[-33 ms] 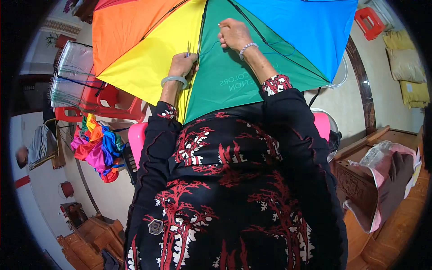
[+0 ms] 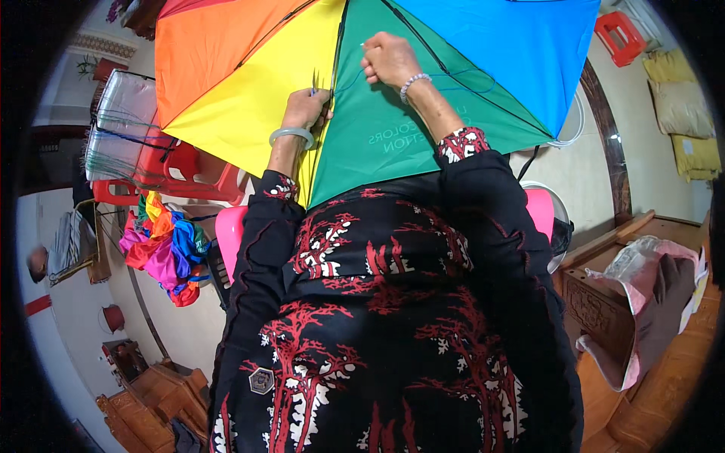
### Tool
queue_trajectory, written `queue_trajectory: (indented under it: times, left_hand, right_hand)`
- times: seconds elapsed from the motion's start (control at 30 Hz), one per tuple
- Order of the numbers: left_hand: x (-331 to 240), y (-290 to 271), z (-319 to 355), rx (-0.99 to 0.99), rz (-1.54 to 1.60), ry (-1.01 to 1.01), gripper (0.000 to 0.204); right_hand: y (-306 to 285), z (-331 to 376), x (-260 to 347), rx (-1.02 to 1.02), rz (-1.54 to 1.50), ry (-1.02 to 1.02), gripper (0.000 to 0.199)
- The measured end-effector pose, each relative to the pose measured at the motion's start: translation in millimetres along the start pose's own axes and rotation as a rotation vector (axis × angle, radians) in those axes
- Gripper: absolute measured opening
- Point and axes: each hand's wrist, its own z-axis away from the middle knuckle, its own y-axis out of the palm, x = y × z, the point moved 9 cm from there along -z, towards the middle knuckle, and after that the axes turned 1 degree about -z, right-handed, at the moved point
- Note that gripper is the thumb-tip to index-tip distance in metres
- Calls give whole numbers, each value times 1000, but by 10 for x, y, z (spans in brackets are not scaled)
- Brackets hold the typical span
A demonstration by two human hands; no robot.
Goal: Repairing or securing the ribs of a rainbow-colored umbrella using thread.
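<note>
An open umbrella (image 2: 438,121) with rainbow panels is spread before me, its dark ribs facing up. At the seam between the yellow and green panels, my left hand (image 2: 306,109) is closed on small scissors (image 2: 315,81) whose blades point away from me. Its fingers also touch the seam beside the rib (image 2: 339,45). Over the green panel my right hand (image 2: 390,60) is held in a pinch. A blue thread (image 2: 472,91) runs from the seam toward this hand and loops across the green cloth. Any needle in the fingertips is too small to make out.
On the left, a clear-wrapped bundle (image 2: 124,113) rests on red plastic stools (image 2: 181,162), with a heap of colourful cloth (image 2: 166,245) below. A red stool (image 2: 621,39) and yellowish sacks (image 2: 672,109) stand far right. Carved wooden furniture (image 2: 604,302) bearing draped cloth is at near right.
My right hand has shifted very slightly left and toward me. The left hand, scissors and umbrella look the same.
</note>
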Motion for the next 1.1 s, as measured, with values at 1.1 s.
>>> queue_trajectory:
  times: [1.1]
  left_hand:
    - [-48,-25,8,-15,105,16,16]
  right_hand:
    - [484,167,27,87,597,-374,14]
